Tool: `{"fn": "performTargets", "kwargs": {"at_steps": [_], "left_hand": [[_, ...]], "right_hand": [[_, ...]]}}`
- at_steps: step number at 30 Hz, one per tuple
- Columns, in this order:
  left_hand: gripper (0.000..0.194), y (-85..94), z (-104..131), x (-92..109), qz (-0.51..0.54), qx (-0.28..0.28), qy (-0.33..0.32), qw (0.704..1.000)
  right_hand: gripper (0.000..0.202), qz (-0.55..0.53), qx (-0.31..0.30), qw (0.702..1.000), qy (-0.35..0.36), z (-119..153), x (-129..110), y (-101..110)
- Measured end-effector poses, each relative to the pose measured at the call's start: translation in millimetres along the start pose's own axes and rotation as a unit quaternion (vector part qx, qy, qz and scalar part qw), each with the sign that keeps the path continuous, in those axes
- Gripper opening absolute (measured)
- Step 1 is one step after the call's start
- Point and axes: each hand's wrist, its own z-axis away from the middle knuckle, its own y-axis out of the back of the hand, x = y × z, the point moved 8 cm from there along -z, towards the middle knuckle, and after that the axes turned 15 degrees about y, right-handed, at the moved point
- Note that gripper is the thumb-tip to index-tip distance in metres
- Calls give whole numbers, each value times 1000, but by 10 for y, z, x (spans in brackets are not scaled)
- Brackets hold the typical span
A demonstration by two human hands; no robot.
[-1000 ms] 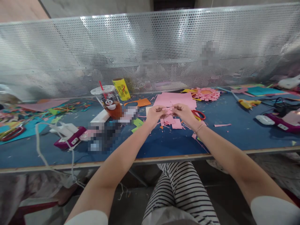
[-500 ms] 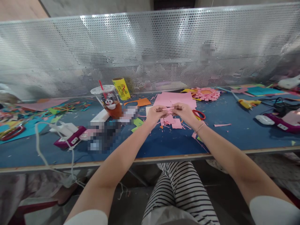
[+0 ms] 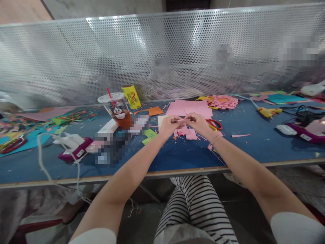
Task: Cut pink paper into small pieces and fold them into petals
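Observation:
Between the fingertips of both hands is a small piece of pink paper (image 3: 181,120), partly covered by the fingers. My left hand (image 3: 169,124) pinches its left end, and my right hand (image 3: 196,122) pinches it from the right. Just below the hands, pink paper squares (image 3: 191,134) and thin scraps lie on the blue table. A larger sheet of pink paper (image 3: 189,106) is spread behind them. Scissors with red and yellow handles (image 3: 215,124) lie beside my right hand, partly hidden by it. A ruffled pink paper ring (image 3: 223,101) rests farther back.
At left stand a plastic drink cup (image 3: 118,110) and a yellow roll (image 3: 131,96). A purple power strip (image 3: 78,150) with a white cable is near the front edge. A yellow glue gun (image 3: 269,112) lies at right. A perforated metal screen (image 3: 162,44) closes the back.
The fingers have shifted on the pink paper, which now looks narrower and more covered. The right hand has moved slightly left and down, showing more of the scissors' handles.

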Motion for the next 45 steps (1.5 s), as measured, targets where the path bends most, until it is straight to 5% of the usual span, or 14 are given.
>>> {"fn": "performTargets", "kwargs": {"at_steps": [26, 35, 45], "left_hand": [[31, 0, -39, -77, 39, -12, 27, 999], [31, 30, -71, -98, 52, -11, 25, 998], [31, 41, -93, -114, 43, -14, 24, 999]], "right_hand": [[17, -4, 19, 1000, 13, -8, -39, 38], [27, -77, 9, 995, -68, 32, 71, -29], [26, -82, 1, 994, -65, 33, 117, -49]]}}
